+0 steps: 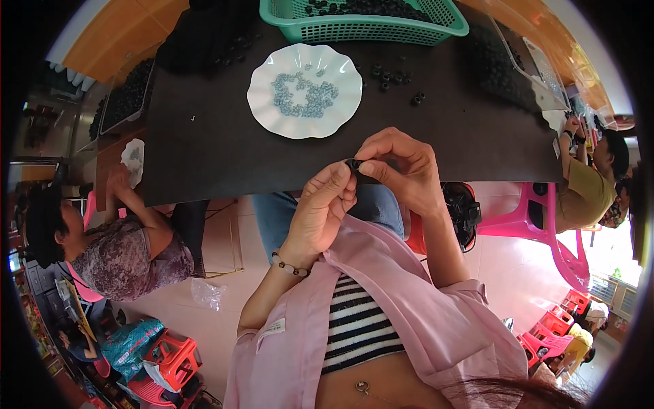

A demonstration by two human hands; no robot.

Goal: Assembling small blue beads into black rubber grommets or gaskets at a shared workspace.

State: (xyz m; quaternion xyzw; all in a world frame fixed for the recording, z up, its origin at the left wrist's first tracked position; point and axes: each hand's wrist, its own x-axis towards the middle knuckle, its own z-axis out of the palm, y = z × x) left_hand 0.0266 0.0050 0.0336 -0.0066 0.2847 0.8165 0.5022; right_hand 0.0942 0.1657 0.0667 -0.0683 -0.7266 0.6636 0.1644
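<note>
Both forearms up from below, elbows bent, hands meeting over near edge of dark table. Left hand: thumb and fingers pinching small black part, other fingers curled in. Right hand: wrist arched, thumb and index pinching same part. White scalloped plate just beyond.

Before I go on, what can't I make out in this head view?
In the head view:
Most of the small black part: covered by the fingers of the left hand and right hand.
Whether the right hand pinches anything else: its own fingertips hide that.
Far side of the green basket: cut off by the top edge.
Exact shape of the clear pieces: too small.
</note>
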